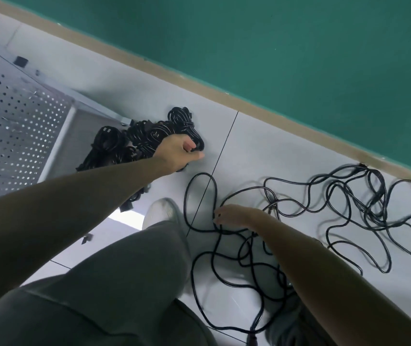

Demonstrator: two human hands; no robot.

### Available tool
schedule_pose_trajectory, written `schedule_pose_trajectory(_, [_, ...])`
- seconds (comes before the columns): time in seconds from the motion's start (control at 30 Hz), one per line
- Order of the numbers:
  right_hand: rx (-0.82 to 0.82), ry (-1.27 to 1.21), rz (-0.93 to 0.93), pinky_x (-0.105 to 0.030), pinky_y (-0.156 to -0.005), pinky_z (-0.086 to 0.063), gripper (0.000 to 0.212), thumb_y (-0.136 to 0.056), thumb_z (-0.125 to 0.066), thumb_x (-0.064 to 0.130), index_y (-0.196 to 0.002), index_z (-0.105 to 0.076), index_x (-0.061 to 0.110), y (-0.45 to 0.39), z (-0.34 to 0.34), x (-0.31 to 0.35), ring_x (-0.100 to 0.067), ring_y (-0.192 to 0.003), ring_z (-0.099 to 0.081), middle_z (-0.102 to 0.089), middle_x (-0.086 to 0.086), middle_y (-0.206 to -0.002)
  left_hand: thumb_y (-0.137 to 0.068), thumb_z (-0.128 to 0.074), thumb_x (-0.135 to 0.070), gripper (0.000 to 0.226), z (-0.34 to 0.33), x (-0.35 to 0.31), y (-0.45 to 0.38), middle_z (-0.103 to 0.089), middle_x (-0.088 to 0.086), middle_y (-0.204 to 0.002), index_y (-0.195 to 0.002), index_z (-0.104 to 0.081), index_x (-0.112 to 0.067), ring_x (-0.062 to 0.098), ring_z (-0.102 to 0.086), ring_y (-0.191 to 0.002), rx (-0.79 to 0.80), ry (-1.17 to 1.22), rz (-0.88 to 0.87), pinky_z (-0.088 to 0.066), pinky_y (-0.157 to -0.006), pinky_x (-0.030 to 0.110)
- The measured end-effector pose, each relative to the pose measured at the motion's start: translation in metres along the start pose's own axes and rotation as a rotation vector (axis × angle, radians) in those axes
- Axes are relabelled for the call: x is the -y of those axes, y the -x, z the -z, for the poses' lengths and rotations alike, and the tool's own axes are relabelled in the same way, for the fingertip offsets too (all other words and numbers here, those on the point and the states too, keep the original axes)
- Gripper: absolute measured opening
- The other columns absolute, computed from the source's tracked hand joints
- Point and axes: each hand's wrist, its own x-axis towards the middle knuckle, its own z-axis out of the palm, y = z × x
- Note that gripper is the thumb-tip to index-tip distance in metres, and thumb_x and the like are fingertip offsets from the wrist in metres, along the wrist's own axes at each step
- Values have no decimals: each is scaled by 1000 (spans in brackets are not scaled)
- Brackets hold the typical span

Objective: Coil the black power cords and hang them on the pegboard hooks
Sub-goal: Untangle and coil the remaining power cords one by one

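Left hand (178,153) grips coiled cords (149,136) (floor pile); right hand (234,217) on loose cord (324,203).

We observed coiled black cords (149,136) heaped at centre left beside the perforated pegboard (12,126); loose black cords (349,208) sprawled tangled across the right floor.

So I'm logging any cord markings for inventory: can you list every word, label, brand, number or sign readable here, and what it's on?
None can be read.
Coiled cords: pale glints on the black jackets, too blurred to tell print from shine.
Plug on the leftmost coil: two light marks, not legible as text.
Loose cords: no marking shows.
Pegboard: only holes, no label.
Green wall and floor tiles: no sign.
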Motion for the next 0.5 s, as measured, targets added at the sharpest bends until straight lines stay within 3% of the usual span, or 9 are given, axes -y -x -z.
schedule_pose_trajectory(0.13, [-44, -217, -59, -38, -114, -33, 45, -108, -37, 5, -152, -43, 7, -10, -16, -3, -36, -142, -42, -46, -19, -153, -85, -84, -37, 25, -4, -3, 0, -68, -4, -94, -100, -74, -19, 10, -62, -75, 88, 46, -12, -50, -55, 13])
schedule_pose_trajectory(0.23, [-123, -417, -84, -37, -106, -41, 44, -106, -40, 4, -149, -48, 7, -11, -17, -2, -32, -131, -52, -55, -16, -145, -84, -84, -36, 23, -6, -5, 2, -67, -5, -83, -94, -76, -17, 11, -61, -66, 142, 70, -14, -51, -63, 25])
schedule_pose_trajectory(0.3, [-189, -746, -98, -28, -87, -47, 30, -104, -51, 14, -130, -63, 3, 8, -2, 4, -25, -108, -59, -64, -13, -123, -85, -84, -33, 23, -3, -9, 6, -66, -7, -72, -94, -75, -13, 15, -59, -61, 203, 94, -14, -52, -63, 30])
schedule_pose_trajectory(0.37, [-333, -776, -52, -27, -79, -44, 27, -99, -62, 27, -106, -71, 2, 35, 9, 0, -22, -95, -57, -62, -9, -101, -86, -84, -28, 25, 5, -21, 15, -63, -9, -59, -93, -73, -7, 19, -55, -56, 292, 119, -23, -46, -58, 30])
schedule_pose_trajectory(0.43, [-431, -850, -2, -32, -87, -46, 38, -88, -67, 47, -91, -72, 9, 67, 20, -1, -22, -93, -62, -67, -2, -94, -87, -82, -29, 26, 19, -47, 31, -61, -8, -55, -94, -72, -6, 18, -52, -55, 362, 89, -55, -44, -59, 32])
schedule_pose_trajectory(0.5, [-521, -941, 43, -40, -103, -51, 54, -78, -67, 64, -97, -76, 14, 109, 32, 2, -22, -101, -70, -75, -2, -103, -89, -81, -32, 27, 36, -81, 50, -68, -5, -70, -100, -73, -8, 15, -57, -60, 399, 32, -103, -50, -65, 38])
